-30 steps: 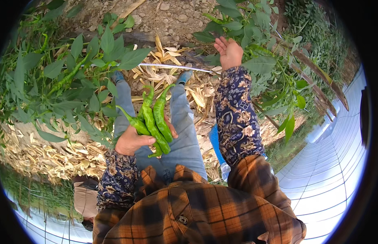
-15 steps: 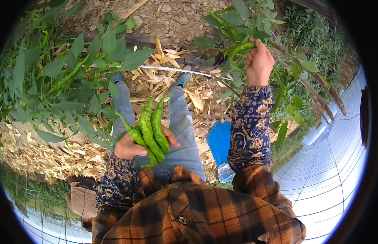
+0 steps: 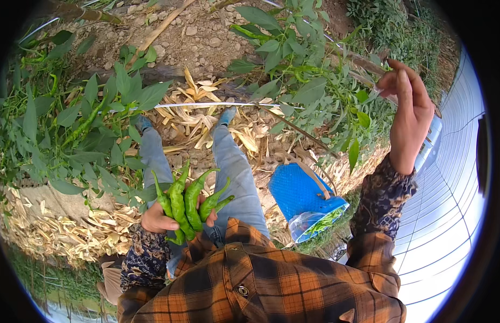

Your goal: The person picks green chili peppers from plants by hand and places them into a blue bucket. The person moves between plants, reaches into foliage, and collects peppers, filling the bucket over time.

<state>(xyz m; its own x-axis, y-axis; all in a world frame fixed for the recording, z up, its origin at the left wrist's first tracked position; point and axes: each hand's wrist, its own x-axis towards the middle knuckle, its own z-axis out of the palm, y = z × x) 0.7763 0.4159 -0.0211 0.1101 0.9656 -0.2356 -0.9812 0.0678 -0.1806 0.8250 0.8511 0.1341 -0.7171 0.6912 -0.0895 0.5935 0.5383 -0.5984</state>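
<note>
My left hand (image 3: 157, 219) is wrapped round a bunch of several long green chili peppers (image 3: 177, 202) in front of my thighs. The tips of its fingers show on the bunch's right side. Raised at the far right, my right hand (image 3: 414, 110) has its fingers partly stretched and apart, with no pepper seen in it. It is beside a wooden stake (image 3: 363, 62) and the leaves of the right-hand pepper plant (image 3: 309, 89). A few green peppers hang among that plant's leaves.
A blue basket (image 3: 293, 188) with a strap and green peppers inside lies tilted right of my legs. Another pepper plant (image 3: 77, 118) crowds the left. A white string (image 3: 201, 104) crosses at my feet, over dry husks (image 3: 199, 129). Someone's brown clothing (image 3: 111, 282) shows lower left.
My right hand has moved right and nearer, off the plant, and the pepper it held is gone from it. The bunch in my left hand now shows more peppers. More of the basket shows.
</note>
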